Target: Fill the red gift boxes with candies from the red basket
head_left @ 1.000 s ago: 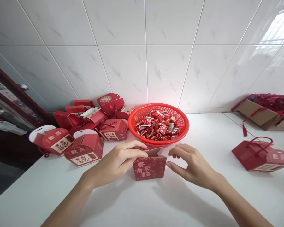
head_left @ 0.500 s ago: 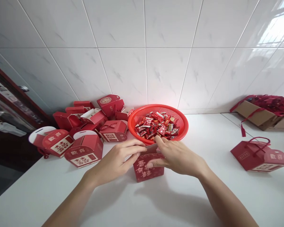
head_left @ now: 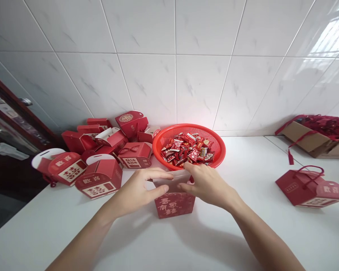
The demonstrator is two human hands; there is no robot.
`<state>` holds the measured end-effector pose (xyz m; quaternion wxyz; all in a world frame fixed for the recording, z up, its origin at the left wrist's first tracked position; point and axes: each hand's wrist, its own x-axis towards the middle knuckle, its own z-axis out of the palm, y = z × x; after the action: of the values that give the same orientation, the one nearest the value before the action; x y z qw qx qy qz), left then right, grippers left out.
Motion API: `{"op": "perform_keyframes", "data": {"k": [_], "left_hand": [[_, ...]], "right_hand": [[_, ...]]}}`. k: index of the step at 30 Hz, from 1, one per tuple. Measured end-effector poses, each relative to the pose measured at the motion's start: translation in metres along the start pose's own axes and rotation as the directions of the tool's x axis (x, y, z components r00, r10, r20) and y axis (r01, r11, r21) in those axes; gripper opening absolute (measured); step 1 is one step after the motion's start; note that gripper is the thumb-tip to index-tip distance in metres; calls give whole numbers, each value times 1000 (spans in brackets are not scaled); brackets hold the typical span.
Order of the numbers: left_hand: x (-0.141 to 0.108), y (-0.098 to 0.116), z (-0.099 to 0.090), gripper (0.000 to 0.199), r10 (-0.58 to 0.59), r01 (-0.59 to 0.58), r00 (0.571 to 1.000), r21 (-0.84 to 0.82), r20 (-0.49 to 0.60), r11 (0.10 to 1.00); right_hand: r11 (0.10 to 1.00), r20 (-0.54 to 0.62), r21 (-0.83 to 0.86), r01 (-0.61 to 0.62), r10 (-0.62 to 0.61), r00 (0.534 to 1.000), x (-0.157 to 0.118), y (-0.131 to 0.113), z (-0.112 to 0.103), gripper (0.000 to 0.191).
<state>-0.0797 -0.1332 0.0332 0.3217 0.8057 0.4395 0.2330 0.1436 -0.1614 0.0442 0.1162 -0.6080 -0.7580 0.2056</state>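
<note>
A red box (head_left: pixel 175 205) with light lettering stands upright on the white table, its top open and the pale inside of its back flap showing. At its left top edge is my left hand (head_left: pixel 147 185), thumb and fingers apart, with nothing seen between them. My right hand (head_left: pixel 206 182) is at the right top edge, thumb and forefinger apart, the other fingers partly hidden. Just behind the box sits a red mesh basket (head_left: pixel 220 154) holding wrapped candies (head_left: pixel 192 148).
Several red boxes (head_left: pixel 101 177) are heaped at the left against the tiled wall. To the right stands a red box with a cord handle (head_left: pixel 305 186). Behind it, a cardboard box (head_left: pixel 309 139) holds dark red ribbons (head_left: pixel 324 126). A dark door frame (head_left: pixel 25 113) is at far left.
My hands have moved apart a little at the box top, and the thumbs have risen. The top has opened wider, with more of the pale back flap showing.
</note>
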Motion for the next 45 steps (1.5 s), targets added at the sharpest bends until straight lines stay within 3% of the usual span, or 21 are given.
{"op": "perform_keyframes", "data": {"k": [4,8,13,18,22,24,27,30,33,39,42,45], "left_hand": [[2,-1,4,31,-39,39,999,-10,-32,999],[3,-2,2,51,35,-34,999,4,-32,999],[3,-2,3,56,69,-70,997,-23,-27,997],[-1,4,12,48,130,-130,990,1,-50,991],[-2,3,12,31,158,-158,987,-5,-34,987],[-2,2,7,27,159,-160,987,-27,-25,987],[4,3,-6,22,176,-180,983,-73,-49,981],[20,7,-20,23,195,-204,976,-97,-101,974],[46,9,-27,27,162,-170,982,-84,-94,982],[113,-13,-16,36,28,-54,985,154,170,987],[144,-27,-6,36,-27,-83,954,353,298,932],[165,-37,4,41,-46,-73,960,407,276,910]], "right_hand": [[998,36,-64,18,-16,999,-4,5,-3,25],[995,53,-83,56,-52,997,-5,13,-8,29],[996,68,-69,49,-44,997,-3,17,-14,28],[989,58,113,99,-106,993,-4,32,-31,28],[939,-76,303,161,-144,987,8,63,-50,31],[939,-146,320,126,-82,986,23,79,-56,31],[991,-148,123,-43,61,987,51,96,-56,21],[998,-81,6,-57,57,995,78,100,-48,8],[995,17,-83,-52,54,998,96,95,-36,20],[987,76,-157,-28,40,996,109,93,-15,63],[988,71,-155,-7,18,997,109,97,-13,52],[992,39,-128,-8,13,999,110,100,-15,35]]}}
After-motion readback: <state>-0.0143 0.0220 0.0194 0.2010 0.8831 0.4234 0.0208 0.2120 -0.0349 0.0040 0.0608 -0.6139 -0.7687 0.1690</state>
